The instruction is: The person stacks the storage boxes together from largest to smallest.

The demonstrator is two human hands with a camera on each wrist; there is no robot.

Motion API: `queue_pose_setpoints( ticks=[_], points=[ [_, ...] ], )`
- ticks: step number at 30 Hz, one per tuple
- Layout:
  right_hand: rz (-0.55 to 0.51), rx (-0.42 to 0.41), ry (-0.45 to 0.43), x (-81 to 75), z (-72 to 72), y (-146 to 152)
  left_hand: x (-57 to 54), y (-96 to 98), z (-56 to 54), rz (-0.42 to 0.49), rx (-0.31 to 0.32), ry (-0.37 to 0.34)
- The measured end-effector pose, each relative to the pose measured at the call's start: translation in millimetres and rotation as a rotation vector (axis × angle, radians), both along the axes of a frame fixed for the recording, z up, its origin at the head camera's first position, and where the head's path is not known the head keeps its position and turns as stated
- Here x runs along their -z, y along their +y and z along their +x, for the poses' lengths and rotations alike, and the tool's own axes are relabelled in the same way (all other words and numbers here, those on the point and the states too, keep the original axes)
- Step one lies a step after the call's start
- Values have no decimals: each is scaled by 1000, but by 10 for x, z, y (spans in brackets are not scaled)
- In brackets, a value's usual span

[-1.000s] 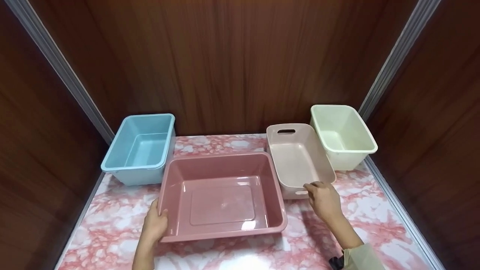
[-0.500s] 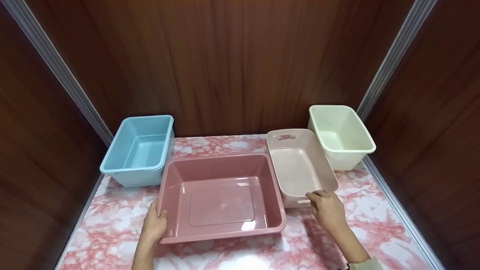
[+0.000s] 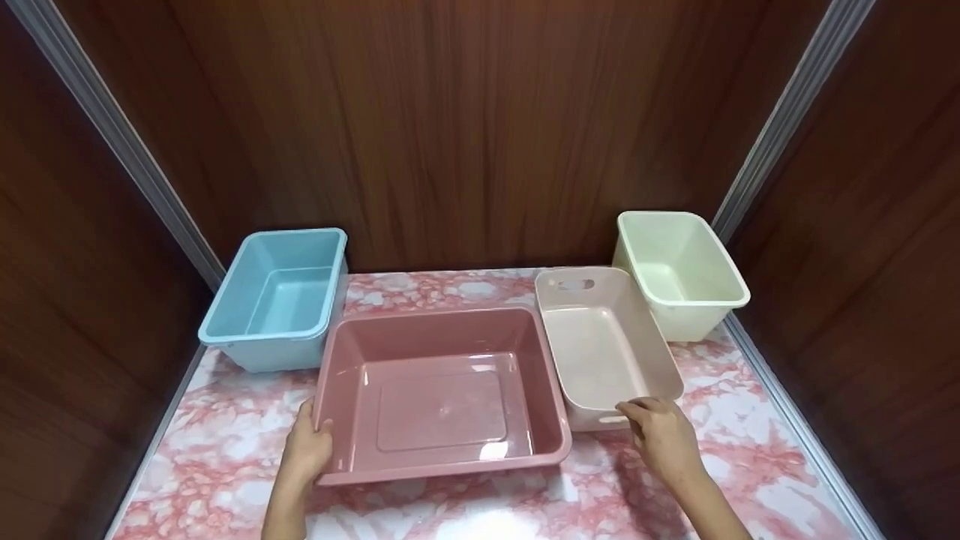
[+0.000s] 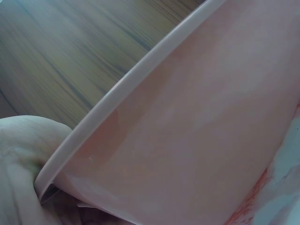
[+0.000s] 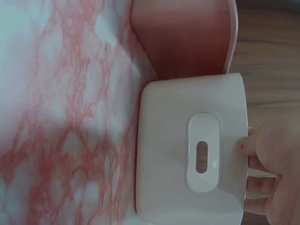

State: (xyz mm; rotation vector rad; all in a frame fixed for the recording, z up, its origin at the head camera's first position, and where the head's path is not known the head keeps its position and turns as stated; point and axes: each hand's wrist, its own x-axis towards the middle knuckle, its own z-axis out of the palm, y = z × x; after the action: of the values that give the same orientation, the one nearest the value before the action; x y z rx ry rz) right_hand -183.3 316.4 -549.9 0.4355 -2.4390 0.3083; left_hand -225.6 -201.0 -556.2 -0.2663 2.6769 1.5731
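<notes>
A wide dusky-pink plastic bin (image 3: 442, 412) stands in the middle of the table. My left hand (image 3: 306, 450) grips its left rim near the front corner, thumb on the inner side; in the left wrist view the bin's outer wall (image 4: 187, 122) fills most of the picture. Against the pink bin's right side stands a narrower beige bin (image 3: 604, 356) with a handle slot at each end. My right hand (image 3: 664, 439) pinches the beige bin's front rim, just right of the slot. In the right wrist view the fingers (image 5: 258, 185) hook over that rim.
A light-blue bin (image 3: 281, 300) stands at the back left, close to the pink bin. At the back right a pale-green bin (image 3: 686, 262) stands beside the beige one. Brown wood-grain panels (image 3: 480, 135) enclose the marbled red-and-white table (image 3: 750, 450) at the back and sides.
My right hand has drawn the beige bin toward me along the pink bin's side. The left hand and pink bin stay nearly in place.
</notes>
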Motion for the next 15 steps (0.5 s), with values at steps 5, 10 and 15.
queue_pose_setpoints(
  ticks=[5, 10, 15],
  points=[
    [8, -7, -15, 22, 89, 6, 29, -10, 6, 7, -2, 8],
    [-2, -11, -19, 22, 175, 12, 25, -9, 7, 14, -6, -7],
    [-3, -17, -17, 4, 255, 33, 14, 11, -19, 50, -9, -24]
  ],
)
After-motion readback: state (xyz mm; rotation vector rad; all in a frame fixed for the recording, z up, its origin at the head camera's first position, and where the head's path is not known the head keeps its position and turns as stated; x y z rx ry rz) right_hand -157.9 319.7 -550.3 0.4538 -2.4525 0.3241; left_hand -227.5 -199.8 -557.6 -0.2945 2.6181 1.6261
